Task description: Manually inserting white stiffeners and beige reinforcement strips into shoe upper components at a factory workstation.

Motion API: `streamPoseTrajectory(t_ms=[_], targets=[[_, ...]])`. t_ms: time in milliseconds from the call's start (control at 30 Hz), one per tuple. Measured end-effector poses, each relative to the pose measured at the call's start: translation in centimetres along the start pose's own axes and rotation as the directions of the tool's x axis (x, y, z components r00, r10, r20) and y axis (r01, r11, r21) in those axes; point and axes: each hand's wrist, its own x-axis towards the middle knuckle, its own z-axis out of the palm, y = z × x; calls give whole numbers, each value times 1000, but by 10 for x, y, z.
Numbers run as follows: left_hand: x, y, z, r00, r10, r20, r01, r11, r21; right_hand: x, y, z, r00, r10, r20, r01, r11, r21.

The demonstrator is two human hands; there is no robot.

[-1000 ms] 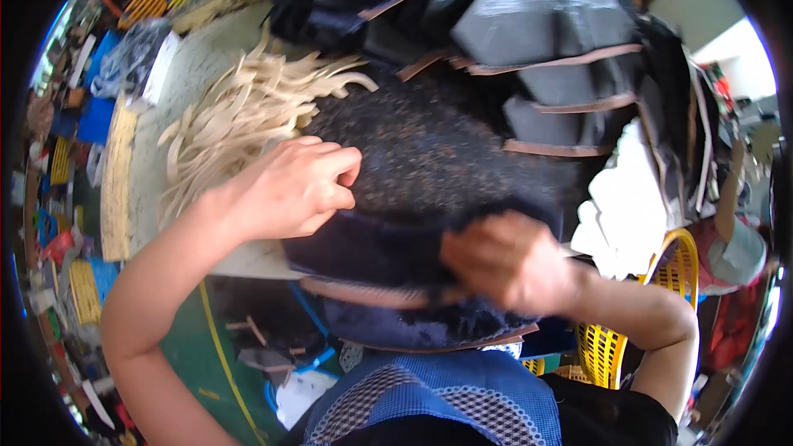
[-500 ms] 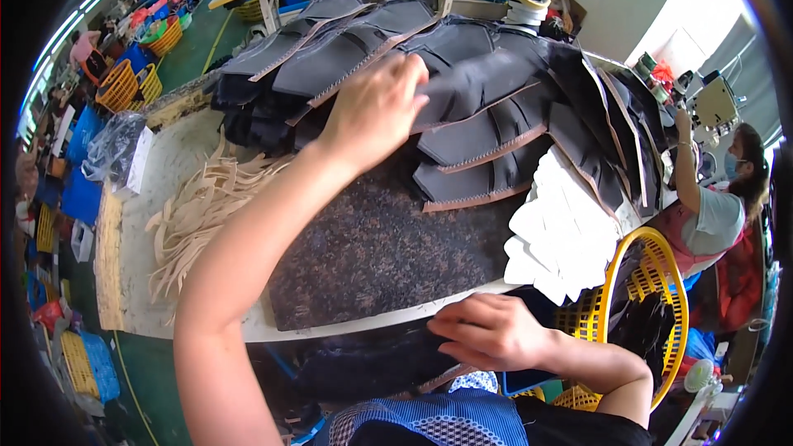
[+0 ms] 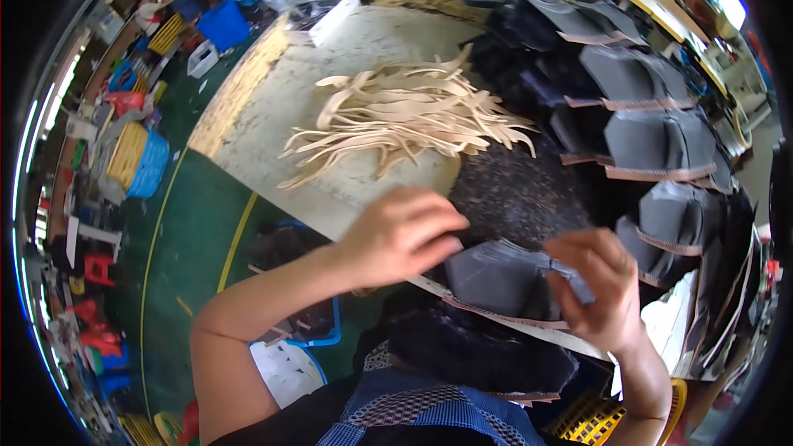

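A dark-grey panel [image 3: 500,282] with a brown stitched edge lies on the front edge of the table, between my two hands. Above its left end is my left hand [image 3: 405,235], fingers bent, a gap showing between thumb and forefinger. My right hand [image 3: 596,285], blurred by motion, hovers over the panel's right end with thumb and fingers spread apart. Neither hand visibly grips it. Below, dark furry pieces [image 3: 479,351] rest across my lap. Several similar grey panels [image 3: 661,144] overlap along the right side of the dark speckled board [image 3: 524,190].
A heap of beige strips [image 3: 405,111] lies on the pale tabletop [image 3: 248,120]. Plastic wrap and a white box [image 3: 334,18] stand at its far corner. White pieces [image 3: 671,314] are at the right, a yellow basket [image 3: 591,417] below. A blue-rimmed container [image 3: 285,367] is beneath my left arm.
My view has swung left. My left hand has come back from the far panels to the table's front edge, where a grey panel now lies. My right hand has risen above that panel.
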Motion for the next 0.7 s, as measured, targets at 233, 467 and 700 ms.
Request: streamPoseTrajectory(t_ms=[233, 467, 700], targets=[[-28, -137, -98, 808, -305, -505, 515, 782, 352, 116, 4, 64, 998, -13, 64, -5, 962, 271], [-13, -153, -110, 698, -715, -49, 694, 691, -199, 180, 5, 142, 923, -383, 38, 383, 902, -202], [-42, -166, -139, 372, -810, -454, 234, 555, -799, 177, 26, 156, 926, -351, 143, 378, 870, -317]])
